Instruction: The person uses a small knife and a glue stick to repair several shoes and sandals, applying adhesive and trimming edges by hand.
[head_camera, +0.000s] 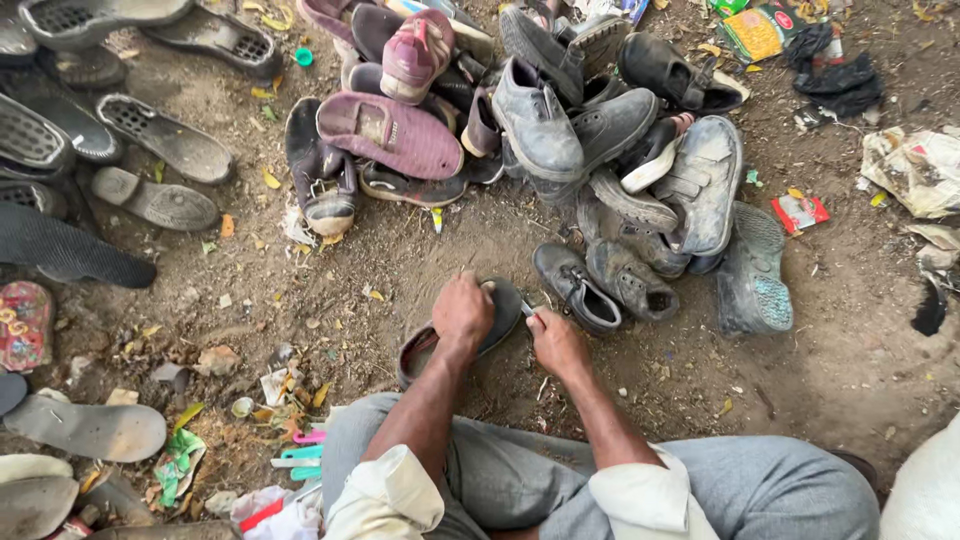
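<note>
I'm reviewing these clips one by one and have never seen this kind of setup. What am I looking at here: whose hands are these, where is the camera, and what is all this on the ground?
There is no machine here. One camera is worn on a person's head and looks down, so you see that person's own arms, rolled pale sleeves and grey trousers at the bottom edge. The person sits on bare dirt ground.

The left hand presses down on a dark shoe lying in front of the knees. The right hand is closed around a small tool at the shoe's edge; what kind of tool is too small to tell.

Beyond the hands lies a pile of worn shoes, grey, black and maroon. Loose soles lie to the left, and scraps of litter are scattered around.
</note>
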